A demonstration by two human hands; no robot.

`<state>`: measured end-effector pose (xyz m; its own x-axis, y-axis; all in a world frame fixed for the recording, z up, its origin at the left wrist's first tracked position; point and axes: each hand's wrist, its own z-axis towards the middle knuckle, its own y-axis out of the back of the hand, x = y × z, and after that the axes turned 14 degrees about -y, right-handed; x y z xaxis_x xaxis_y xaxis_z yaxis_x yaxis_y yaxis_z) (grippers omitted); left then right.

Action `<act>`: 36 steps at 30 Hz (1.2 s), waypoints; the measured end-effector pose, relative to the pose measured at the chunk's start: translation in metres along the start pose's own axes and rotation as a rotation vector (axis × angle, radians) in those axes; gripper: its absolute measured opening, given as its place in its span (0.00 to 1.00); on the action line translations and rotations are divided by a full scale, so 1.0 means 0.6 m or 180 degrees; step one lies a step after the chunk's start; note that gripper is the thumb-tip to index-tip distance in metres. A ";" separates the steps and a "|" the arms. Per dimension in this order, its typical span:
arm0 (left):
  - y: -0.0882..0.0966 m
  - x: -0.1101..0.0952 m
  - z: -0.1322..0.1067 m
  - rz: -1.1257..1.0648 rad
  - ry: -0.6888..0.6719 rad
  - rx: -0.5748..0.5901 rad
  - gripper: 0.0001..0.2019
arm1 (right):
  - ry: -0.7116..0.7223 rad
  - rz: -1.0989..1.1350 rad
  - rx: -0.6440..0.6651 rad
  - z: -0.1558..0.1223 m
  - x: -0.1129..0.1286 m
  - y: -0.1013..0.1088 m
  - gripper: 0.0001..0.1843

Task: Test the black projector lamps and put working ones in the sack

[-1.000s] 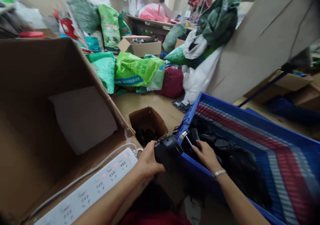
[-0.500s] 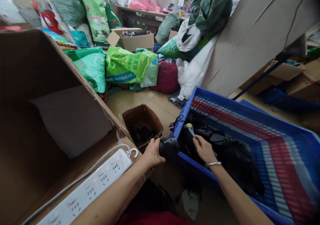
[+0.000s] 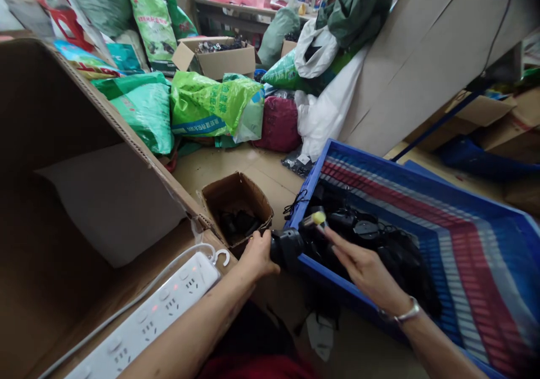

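My left hand (image 3: 258, 253) is closed round a black device (image 3: 287, 247) held at the near corner of a blue plastic crate (image 3: 464, 221). My right hand (image 3: 363, 266) hovers just right of it, fingers loosely extended, with a thin tool whose yellowish tip (image 3: 318, 218) shows above the device; the grip on it is unclear. A pile of similar black devices and cords (image 3: 379, 244) lies in the crate. A bracelet sits on my right wrist.
A small open cardboard box (image 3: 236, 202) with dark parts stands left of the crate. A white power strip (image 3: 160, 311) lies on a big open carton (image 3: 63, 171). Green sacks (image 3: 211, 106), bags and a leaning cardboard sheet (image 3: 422, 58) crowd the floor behind.
My right hand has drawn back out of the crate toward me and turned palm-up. My left hand still holds the black device in about the same place.
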<state>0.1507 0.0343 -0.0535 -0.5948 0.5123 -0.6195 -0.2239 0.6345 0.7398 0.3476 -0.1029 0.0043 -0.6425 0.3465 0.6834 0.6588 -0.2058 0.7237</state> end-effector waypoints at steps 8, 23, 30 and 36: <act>-0.001 -0.005 -0.007 -0.0020 0.0075 0.0035 0.33 | 0.0120 0.0154 -0.0788 -0.026 -0.035 -0.026 0.24; 0.005 0.024 -0.020 -0.1463 0.0411 -0.0425 0.33 | -0.0970 0.0330 -0.0498 -0.003 -0.080 -0.069 0.26; 0.027 0.026 -0.037 -0.3416 0.0351 -0.0370 0.28 | -0.1163 0.0846 -0.0315 0.010 -0.043 -0.085 0.25; 0.021 0.022 -0.058 -0.4931 0.0315 -0.0081 0.20 | -0.1108 0.0961 -0.0206 0.012 -0.025 -0.082 0.27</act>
<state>0.1132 0.0290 -0.0435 0.1758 -0.6518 -0.7378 -0.6587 0.4791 -0.5802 0.3273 -0.0912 -0.0423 -0.2488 0.5467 0.7995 0.7632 -0.3976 0.5094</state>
